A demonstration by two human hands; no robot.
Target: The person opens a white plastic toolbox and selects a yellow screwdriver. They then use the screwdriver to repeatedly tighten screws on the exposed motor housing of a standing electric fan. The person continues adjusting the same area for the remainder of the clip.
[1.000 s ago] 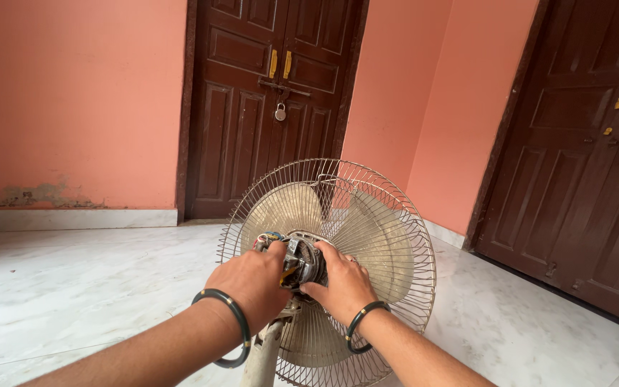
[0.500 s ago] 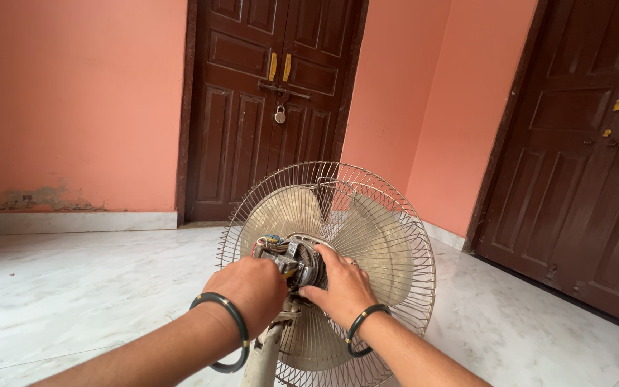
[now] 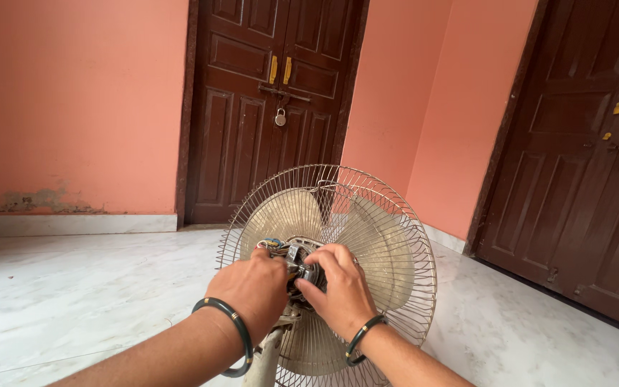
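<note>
A pedestal fan stands in front of me, its round wire cage (image 3: 388, 215) and pale blades (image 3: 377, 251) facing away. The bare motor (image 3: 302, 269) at the back shows coloured wires. My left hand (image 3: 252, 290) wraps the motor's left side. My right hand (image 3: 338, 287) grips the motor from the right, fingers over its top. Each wrist wears a dark bangle. The grey stand pole (image 3: 266, 362) runs down below my hands.
A white marble floor (image 3: 73, 301) spreads around the fan. Salmon walls stand behind it. A dark wooden double door with a padlock (image 3: 279, 118) is straight ahead, and another dark door (image 3: 589, 179) is at the right.
My right hand has slid up and over the top of the motor. The left hand has stayed on the motor's left side.
</note>
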